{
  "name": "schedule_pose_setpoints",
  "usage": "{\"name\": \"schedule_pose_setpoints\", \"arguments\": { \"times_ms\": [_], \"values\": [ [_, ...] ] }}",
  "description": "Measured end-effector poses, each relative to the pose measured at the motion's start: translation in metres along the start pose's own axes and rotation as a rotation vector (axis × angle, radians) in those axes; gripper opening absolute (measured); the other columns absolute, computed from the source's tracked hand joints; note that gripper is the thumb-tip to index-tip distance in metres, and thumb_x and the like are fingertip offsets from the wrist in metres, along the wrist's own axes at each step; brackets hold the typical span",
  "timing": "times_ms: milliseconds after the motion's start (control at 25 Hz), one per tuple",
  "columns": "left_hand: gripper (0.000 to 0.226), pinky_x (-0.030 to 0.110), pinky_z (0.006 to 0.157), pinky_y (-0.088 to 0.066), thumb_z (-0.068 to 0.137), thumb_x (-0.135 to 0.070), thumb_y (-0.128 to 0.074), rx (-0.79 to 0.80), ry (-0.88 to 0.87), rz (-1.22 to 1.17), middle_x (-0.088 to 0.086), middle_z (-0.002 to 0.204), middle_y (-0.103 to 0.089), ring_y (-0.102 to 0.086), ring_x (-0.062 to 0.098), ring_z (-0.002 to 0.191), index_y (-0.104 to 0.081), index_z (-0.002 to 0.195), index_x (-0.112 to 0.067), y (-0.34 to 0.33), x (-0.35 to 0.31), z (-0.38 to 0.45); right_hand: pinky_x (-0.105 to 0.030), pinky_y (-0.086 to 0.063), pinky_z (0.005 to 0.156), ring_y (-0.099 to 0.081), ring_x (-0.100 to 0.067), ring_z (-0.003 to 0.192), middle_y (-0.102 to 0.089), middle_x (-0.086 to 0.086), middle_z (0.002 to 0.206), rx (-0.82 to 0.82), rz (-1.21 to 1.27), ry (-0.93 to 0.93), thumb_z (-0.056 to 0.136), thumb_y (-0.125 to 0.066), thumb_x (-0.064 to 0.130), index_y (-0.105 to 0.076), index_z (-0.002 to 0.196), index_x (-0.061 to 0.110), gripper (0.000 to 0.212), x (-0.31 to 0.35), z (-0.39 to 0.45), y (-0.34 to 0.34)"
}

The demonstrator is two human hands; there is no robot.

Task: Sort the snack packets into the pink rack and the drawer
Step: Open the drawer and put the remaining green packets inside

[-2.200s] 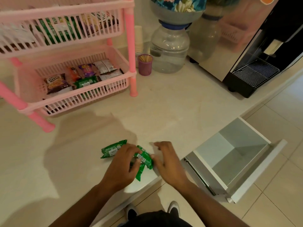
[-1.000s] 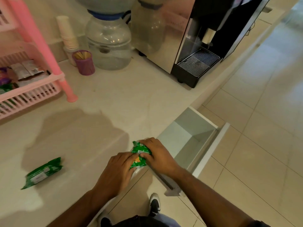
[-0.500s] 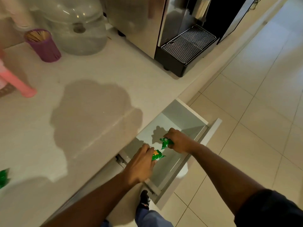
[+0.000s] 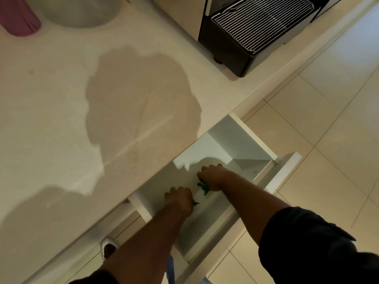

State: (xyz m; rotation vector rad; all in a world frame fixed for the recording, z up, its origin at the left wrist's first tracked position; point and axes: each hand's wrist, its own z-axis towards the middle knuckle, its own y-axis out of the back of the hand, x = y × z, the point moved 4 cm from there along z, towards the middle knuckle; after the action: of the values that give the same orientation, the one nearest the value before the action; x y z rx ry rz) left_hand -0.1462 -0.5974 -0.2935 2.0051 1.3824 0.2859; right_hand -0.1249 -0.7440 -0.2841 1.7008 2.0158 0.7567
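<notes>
Reaching into the open drawer (image 4: pixel 242 138), both hands (image 4: pixel 179 198) grip green packets (image 4: pixel 203 186).

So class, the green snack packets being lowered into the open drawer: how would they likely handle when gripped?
Probably floppy: the green snack packet crumples out below the right hand. Likely light, since each hand carries one alone; the left hand nearly swallows its packet. Unlikely to roll in the drawer.

matt white drawer (image 4: pixel 242 138), smooth pale countertop (image 4: pixel 61 99), metal wire grille (image 4: pixel 260 21)
</notes>
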Motion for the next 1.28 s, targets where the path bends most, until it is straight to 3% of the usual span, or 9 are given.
{"name": "schedule_pose_setpoints", "arguments": {
  "times_ms": [160,440,640,800,960,1080,1280],
  "values": [
    [0.037,0.039,0.096,-0.04,0.095,-0.037,-0.055,0.012,0.055,-0.052,0.006,0.132,-0.054,-0.051,0.027,0.12,-0.049,0.127,-0.019,-0.009,-0.01,0.012,-0.046,-0.04,0.102,-0.047,-0.03,0.123,-0.05,-0.011,0.134,0.035,-0.088,0.023,0.096,-0.057,0.035,-0.049,0.137,0.017,0.045,0.006,0.013,-0.004],
    [0.04,0.038,0.096,-0.043,0.096,-0.039,-0.055,-0.023,0.074,-0.046,0.008,0.13,-0.057,-0.055,0.027,0.118,-0.048,0.128,-0.017,-0.018,-0.012,0.015,-0.044,-0.04,0.1,-0.048,-0.03,0.123,-0.05,-0.011,0.135,0.051,-0.08,0.017,0.097,-0.056,0.037,-0.049,0.138,0.017,0.046,0.013,0.021,-0.016],
    [0.035,0.039,0.094,-0.043,0.096,-0.036,-0.055,-0.112,-0.007,-0.014,0.008,0.126,-0.058,-0.056,0.027,0.115,-0.051,0.125,-0.017,0.0,-0.012,-0.003,-0.047,-0.039,0.104,-0.047,-0.032,0.125,-0.048,-0.013,0.137,0.068,-0.048,-0.011,0.091,-0.066,0.037,-0.049,0.137,0.016,0.053,0.012,0.01,-0.009],
    [0.04,0.038,0.083,-0.044,0.088,-0.042,-0.063,-0.19,-0.157,-0.034,0.008,0.117,-0.06,-0.059,0.026,0.102,-0.055,0.119,-0.017,0.036,-0.014,-0.043,-0.048,-0.039,0.106,-0.045,-0.032,0.128,-0.046,-0.012,0.138,0.04,0.106,-0.075,0.085,-0.072,0.03,-0.041,0.142,0.019,0.066,0.019,-0.015,0.006],
    [0.031,0.04,0.076,-0.047,0.088,-0.027,-0.065,-0.358,-0.333,-0.074,0.01,0.11,-0.06,-0.061,0.029,0.098,-0.055,0.114,-0.014,0.085,-0.004,-0.11,-0.032,-0.048,0.096,-0.055,-0.021,0.117,-0.056,-0.003,0.131,-0.304,0.436,-0.099,0.085,-0.064,0.018,-0.05,0.138,0.022,0.055,0.042,-0.062,0.036],
    [0.027,0.04,0.082,-0.048,0.096,-0.033,-0.053,-0.458,-0.346,-0.183,0.004,0.113,-0.059,-0.058,0.025,0.103,-0.053,0.118,-0.019,0.113,0.025,-0.163,-0.018,-0.044,0.093,-0.058,-0.011,0.114,-0.062,0.005,0.125,-0.649,0.632,-0.185,0.088,-0.058,0.002,-0.062,0.127,0.022,0.045,0.07,-0.105,0.052],
    [0.029,0.021,0.089,-0.043,0.097,-0.044,-0.048,-0.712,-0.294,-0.399,-0.018,0.118,-0.057,-0.054,0.004,0.107,-0.057,0.122,-0.032,0.131,0.118,-0.234,-0.017,-0.044,0.086,-0.06,-0.009,0.105,-0.062,0.012,0.112,-0.95,0.78,-0.213,0.088,-0.06,-0.004,-0.067,0.111,0.022,0.036,0.153,-0.147,0.086]
  ]
}}
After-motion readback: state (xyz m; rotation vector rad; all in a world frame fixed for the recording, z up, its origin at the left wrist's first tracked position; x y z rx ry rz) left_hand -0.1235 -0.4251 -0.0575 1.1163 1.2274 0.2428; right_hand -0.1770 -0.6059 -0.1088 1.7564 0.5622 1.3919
